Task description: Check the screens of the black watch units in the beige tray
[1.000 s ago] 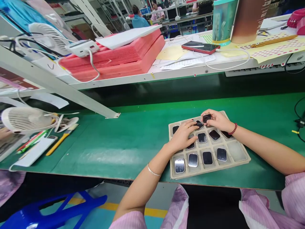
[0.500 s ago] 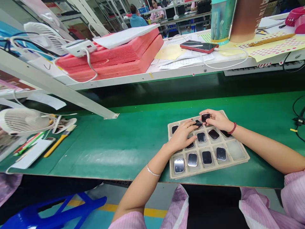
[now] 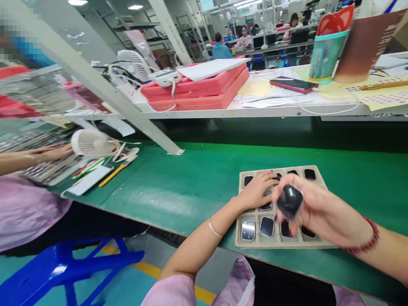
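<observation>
My right hand (image 3: 321,208) is raised above the tray, its fingers wrapped round the edges of a dark, square-faced smartwatch body (image 3: 290,201) without a strap. My left hand (image 3: 259,188) lies over the tray's left part, fingers stretched out, with the fingertips near a watch body in the back row. The beige compartment tray (image 3: 264,245) rests on the green table near its front edge. Several more watch bodies sit in its compartments, such as one at the front left (image 3: 248,230) and one at the back right (image 3: 310,174). My right hand hides part of the tray.
A white shelf (image 3: 261,112) runs above the table, carrying red foam blocks (image 3: 197,91), a phone (image 3: 293,84) and a cup (image 3: 328,57). At left are a slanted post (image 3: 127,110), a small fan (image 3: 92,142), a yellow-handled brush (image 3: 117,171), a blue stool (image 3: 60,263) and a co-worker's hand (image 3: 55,153).
My right hand has lifted the watch body from the tray's back row up towards the camera. My left hand stays over the tray. The view has shifted, showing more at the left.
</observation>
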A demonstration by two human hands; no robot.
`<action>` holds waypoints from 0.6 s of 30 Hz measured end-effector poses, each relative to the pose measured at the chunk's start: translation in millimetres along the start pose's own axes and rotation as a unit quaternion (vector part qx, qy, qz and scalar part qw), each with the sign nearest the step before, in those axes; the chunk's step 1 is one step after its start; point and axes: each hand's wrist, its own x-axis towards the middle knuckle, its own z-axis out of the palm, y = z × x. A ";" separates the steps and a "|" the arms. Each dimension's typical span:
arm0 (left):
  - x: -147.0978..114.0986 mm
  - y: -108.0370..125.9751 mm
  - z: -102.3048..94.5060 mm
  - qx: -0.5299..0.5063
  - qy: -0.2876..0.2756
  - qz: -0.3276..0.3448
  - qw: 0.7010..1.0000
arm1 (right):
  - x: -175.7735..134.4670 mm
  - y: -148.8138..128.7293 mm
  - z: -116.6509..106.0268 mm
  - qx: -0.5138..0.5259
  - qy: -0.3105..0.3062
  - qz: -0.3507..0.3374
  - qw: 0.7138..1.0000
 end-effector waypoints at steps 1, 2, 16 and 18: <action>-0.2 -0.6 0.8 0.003 0.001 0.002 1.000 | -4.1 3.3 16.9 0.011 -0.024 0.023 0.999; -0.5 -1.5 1.9 0.009 0.000 0.005 1.000 | -7.1 6.6 30.9 0.023 -0.043 0.047 0.998; -1.1 -3.5 2.1 0.032 -0.011 0.009 0.999 | 2.2 19.7 54.0 0.022 -0.092 0.068 0.993; 0.3 -1.7 1.4 0.014 0.006 -0.013 1.000 | 12.7 16.0 36.0 -0.025 -0.058 0.037 0.997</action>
